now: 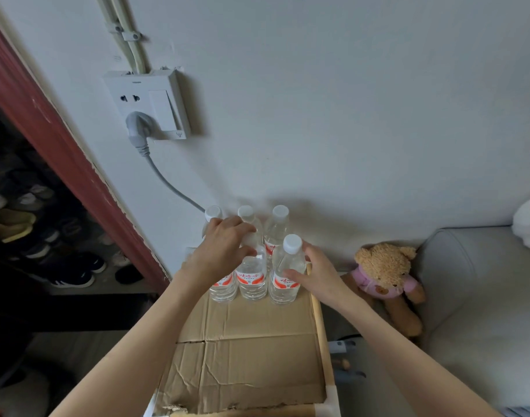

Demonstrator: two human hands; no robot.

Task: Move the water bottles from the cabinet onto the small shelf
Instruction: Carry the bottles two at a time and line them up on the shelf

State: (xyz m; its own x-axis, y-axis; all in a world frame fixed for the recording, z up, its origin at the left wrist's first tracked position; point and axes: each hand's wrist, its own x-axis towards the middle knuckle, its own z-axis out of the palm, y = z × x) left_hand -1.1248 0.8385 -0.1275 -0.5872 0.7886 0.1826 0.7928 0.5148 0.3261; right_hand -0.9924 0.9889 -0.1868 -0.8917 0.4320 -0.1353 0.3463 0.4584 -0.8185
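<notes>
Fingers of left hand (224,245) curled over bottle (251,275), right hand (314,275) fingers gripping front-right bottle (286,278)

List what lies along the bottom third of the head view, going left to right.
Shoes → left hand → right hand → teddy bear → sofa.
</notes>
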